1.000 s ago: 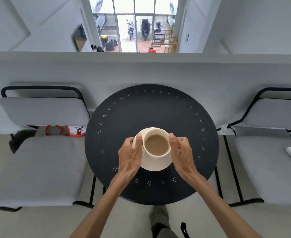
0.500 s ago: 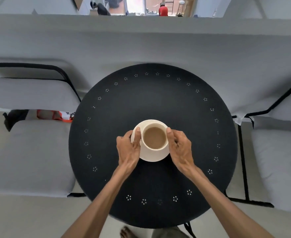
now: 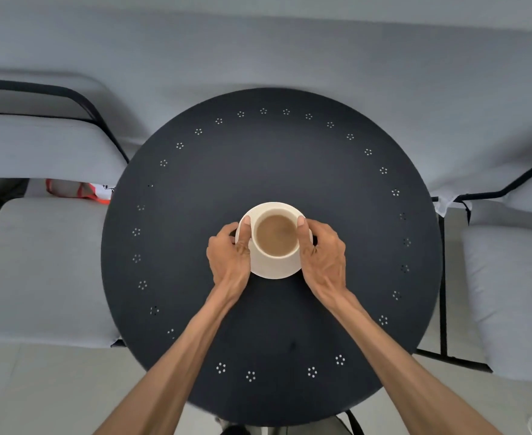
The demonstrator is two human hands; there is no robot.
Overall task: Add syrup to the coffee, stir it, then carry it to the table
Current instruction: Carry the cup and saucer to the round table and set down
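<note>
Coffee cup point(image 3: 276, 235) mid-table point(image 3: 271, 152), both hands point(image 3: 228, 257) gripping saucer point(image 3: 275, 273).

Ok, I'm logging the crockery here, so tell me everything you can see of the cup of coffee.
The round cream ceramic cup holds milky light-brown coffee nearly to the rim. It stands upright on a matching cream saucer, near the middle of the round black table with small hole patterns. No handle or spoon shows. The left hand and right hand hold the saucer's edges, thumbs beside the cup's wall.

Both hands' fingers point(image 3: 227, 233) hidden beneath saucer point(image 3: 274, 273).
</note>
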